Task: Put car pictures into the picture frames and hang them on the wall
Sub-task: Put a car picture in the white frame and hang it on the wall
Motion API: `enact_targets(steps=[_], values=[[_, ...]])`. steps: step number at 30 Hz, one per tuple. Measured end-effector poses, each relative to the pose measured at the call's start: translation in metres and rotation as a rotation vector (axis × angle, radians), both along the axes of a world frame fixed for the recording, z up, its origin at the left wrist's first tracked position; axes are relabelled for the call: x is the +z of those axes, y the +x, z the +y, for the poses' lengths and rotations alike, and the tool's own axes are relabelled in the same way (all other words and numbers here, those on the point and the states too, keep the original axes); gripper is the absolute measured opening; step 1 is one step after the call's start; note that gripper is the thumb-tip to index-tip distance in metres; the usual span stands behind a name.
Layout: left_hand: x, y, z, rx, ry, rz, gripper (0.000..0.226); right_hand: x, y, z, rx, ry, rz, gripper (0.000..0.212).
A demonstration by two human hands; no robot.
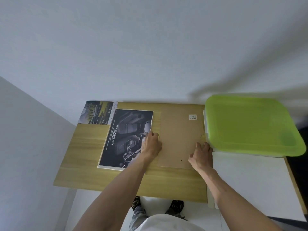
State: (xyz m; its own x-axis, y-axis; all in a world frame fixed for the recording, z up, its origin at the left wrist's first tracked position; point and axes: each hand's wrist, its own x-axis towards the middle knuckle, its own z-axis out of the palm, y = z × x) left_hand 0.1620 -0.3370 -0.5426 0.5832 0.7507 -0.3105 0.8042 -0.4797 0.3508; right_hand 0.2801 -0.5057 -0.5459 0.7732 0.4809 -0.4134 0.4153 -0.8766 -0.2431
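The thin brown fibreboard backing panel (179,139) lies flat at table centre. At its 9 o'clock lies the dark car-interior print (124,139), seated in a white frame (110,167). Left hand (150,144) rests, fingers relaxed, on the panel's 9 o'clock edge; right hand (201,155) grips the 4 o'clock edge. The panel is probably light, stiff and smooth: lift by opposite edges. The print likely creases easily.
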Motion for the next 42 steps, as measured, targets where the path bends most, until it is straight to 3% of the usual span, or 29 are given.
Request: enact_targets(steps=[3,6,8,14,21,26,30,36,42], values=[[0.003,0.013,-0.018,0.245,-0.212,-0.06,0.028,0.001,0.001,0.003,-0.029,0.002,0.042,0.061],[0.009,0.018,-0.02,0.568,-0.458,-0.201,0.006,0.003,0.001,0.006,-0.071,0.014,0.074,0.066],[0.013,0.017,-0.014,0.673,-0.604,-0.305,0.018,0.003,0.001,0.007,-0.112,0.048,0.099,0.068],[0.025,0.008,0.003,0.643,-0.715,-0.389,0.026,0.004,-0.004,0.01,-0.185,0.105,0.089,0.063],[0.043,-0.017,0.013,0.634,-0.932,-0.516,0.027,0.01,-0.009,0.016,-0.26,0.238,0.115,0.073],[0.053,-0.05,0.038,0.656,-0.925,-0.58,0.024,0.016,-0.018,0.035,-0.256,0.329,0.2,0.073],[0.059,-0.081,0.069,0.638,-0.794,-0.579,0.022,0.023,-0.039,0.059,-0.219,0.383,0.261,0.075],[0.055,-0.13,0.12,0.496,-0.468,-0.402,0.028,0.025,-0.079,0.099,-0.128,0.443,0.293,0.073],[0.047,-0.17,0.15,0.373,-0.395,-0.286,0.05,0.018,-0.117,0.121,-0.045,0.409,0.245,0.066]])
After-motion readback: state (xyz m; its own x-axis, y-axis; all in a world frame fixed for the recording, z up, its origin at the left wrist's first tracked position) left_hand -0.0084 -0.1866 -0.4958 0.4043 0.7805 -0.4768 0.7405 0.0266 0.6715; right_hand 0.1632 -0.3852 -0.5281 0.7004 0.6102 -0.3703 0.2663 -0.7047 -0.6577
